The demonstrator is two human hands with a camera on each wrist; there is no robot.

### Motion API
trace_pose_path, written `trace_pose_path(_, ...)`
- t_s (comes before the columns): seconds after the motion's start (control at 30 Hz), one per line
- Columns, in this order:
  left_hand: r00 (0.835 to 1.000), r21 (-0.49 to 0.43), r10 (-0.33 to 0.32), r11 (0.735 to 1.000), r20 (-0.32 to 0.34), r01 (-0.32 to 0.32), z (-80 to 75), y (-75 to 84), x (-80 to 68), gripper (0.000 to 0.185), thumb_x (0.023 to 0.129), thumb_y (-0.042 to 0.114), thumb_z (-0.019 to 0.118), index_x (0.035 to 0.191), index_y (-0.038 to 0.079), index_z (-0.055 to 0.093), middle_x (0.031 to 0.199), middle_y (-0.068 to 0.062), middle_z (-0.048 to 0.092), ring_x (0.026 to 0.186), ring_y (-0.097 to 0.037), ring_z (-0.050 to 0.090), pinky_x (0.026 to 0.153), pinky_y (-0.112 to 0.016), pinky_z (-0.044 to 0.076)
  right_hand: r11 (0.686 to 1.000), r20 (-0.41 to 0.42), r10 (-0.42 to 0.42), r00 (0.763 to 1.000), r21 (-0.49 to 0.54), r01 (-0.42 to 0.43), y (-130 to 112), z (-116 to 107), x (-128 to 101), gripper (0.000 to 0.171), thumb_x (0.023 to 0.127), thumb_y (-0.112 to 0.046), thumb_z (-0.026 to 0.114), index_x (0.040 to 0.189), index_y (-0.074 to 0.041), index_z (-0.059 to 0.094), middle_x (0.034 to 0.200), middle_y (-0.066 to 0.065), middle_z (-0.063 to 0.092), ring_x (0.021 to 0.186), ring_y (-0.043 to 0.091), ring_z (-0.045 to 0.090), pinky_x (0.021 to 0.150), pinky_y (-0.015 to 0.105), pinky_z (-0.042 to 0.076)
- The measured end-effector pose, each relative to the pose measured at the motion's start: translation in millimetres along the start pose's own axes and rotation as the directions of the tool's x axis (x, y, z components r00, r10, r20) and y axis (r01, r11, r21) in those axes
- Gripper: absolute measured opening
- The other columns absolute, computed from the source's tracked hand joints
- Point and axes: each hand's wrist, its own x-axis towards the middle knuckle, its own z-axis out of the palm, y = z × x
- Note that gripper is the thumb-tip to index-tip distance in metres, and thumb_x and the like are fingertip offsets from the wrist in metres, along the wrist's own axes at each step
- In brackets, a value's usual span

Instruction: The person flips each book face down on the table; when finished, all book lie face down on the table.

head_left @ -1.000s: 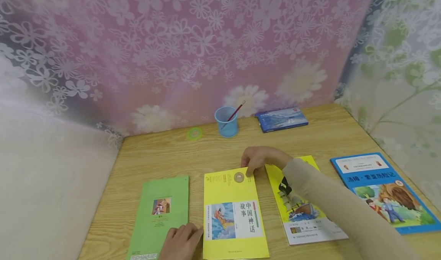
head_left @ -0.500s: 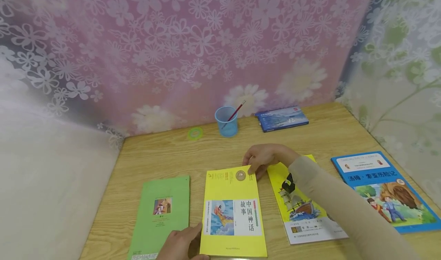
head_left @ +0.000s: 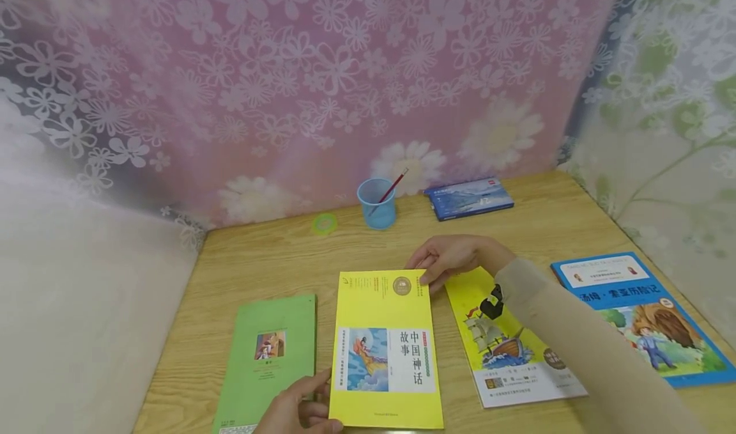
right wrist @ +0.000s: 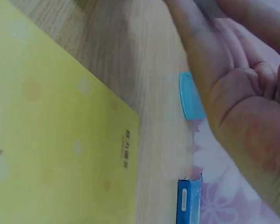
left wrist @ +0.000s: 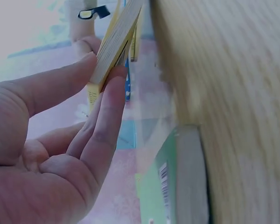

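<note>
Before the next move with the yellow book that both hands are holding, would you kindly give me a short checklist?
1. Left hand pinching the yellow book at its near left corner: ok.
2. Right hand gripping its far right corner: ok.
3. Near left corner raised off the table, as the left wrist view shows: ok.
4. Green book apart from the held book: ok.
5. Right sleeve not brushing the ship book: cannot tell; it overlaps in view.
6. Cup upright: ok.
</note>
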Motion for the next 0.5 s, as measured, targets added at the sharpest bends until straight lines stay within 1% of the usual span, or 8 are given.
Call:
trace_pose_path(0.07, 1.0, -0.003, 0.017, 1.0, -0.004, -0.017, -3.2, 2.4, -2.8, 0.09, 0.084, 0.014, 0.09, 0.155, -0.012, 0.04, 0.122, -0.016, 0.06, 0.099, -0.022, 0.075, 0.081, -0.026, 0.063, 0.999, 0.007, -0.042, 0.999, 0.005, 0.042, 0.2, -2.5, -3.8, 0.045, 0.099, 0.002, 0.068, 0.143, 0.0, 0.061, 0.138, 0.018, 0.07, 0.124, 0.033, 0.072, 0.103, 0.048, 0.057)
trace_pose_path(0.17, 0.999, 0.05, 0.04, 0.998, -0.028, -0.038, -8.5, 8.0, -7.3, 0.087, 0.086, 0.022, 0.089, 0.153, -0.009, 0.045, 0.124, -0.015, 0.062, 0.1, -0.02, 0.075, 0.082, -0.026, 0.062, 0.994, 0.037, -0.112, 0.993, -0.001, 0.113, -1.0, -6.3, -10.1, 0.049, 0.099, 0.003, 0.067, 0.147, 0.0, 0.057, 0.14, 0.018, 0.069, 0.126, 0.032, 0.07, 0.106, 0.05, 0.054)
trace_pose_path(0.3, 0.995, 0.14, 0.053, 0.989, -0.083, -0.041, -13.1, 15.6, -12.5, 0.082, 0.087, 0.028, 0.088, 0.152, -0.003, 0.051, 0.124, -0.012, 0.072, 0.1, -0.013, 0.073, 0.083, -0.024, 0.061, 0.979, 0.1, -0.201, 0.974, 0.001, 0.202, -3.9, -10.5, -17.7, 0.052, 0.1, 0.007, 0.064, 0.15, 0.004, 0.052, 0.14, 0.018, 0.069, 0.128, 0.03, 0.069, 0.106, 0.043, 0.057)
trace_pose_path(0.37, 0.993, 0.159, 0.069, 0.986, -0.094, -0.053, -14.5, 19.0, -15.2, 0.078, 0.088, 0.03, 0.086, 0.152, 0.0, 0.053, 0.124, -0.011, 0.075, 0.101, -0.009, 0.073, 0.085, -0.024, 0.061, 0.973, 0.121, -0.227, 0.966, -0.005, 0.23, -6.2, -11.9, -21.4, 0.052, 0.1, 0.007, 0.063, 0.15, 0.004, 0.052, 0.14, 0.018, 0.069, 0.129, 0.029, 0.069, 0.106, 0.04, 0.057)
trace_pose_path(0.5, 0.986, 0.157, 0.128, 0.981, -0.105, -0.111, -15.8, 25.1, -21.8, 0.071, 0.093, 0.03, 0.082, 0.153, 0.004, 0.053, 0.127, -0.011, 0.076, 0.106, -0.005, 0.074, 0.088, -0.026, 0.062, 0.963, 0.145, -0.259, 0.955, -0.033, 0.267, -11.7, -13.3, -27.4, 0.052, 0.099, 0.006, 0.065, 0.15, 0.005, 0.053, 0.14, 0.017, 0.069, 0.129, 0.028, 0.069, 0.107, 0.038, 0.057)
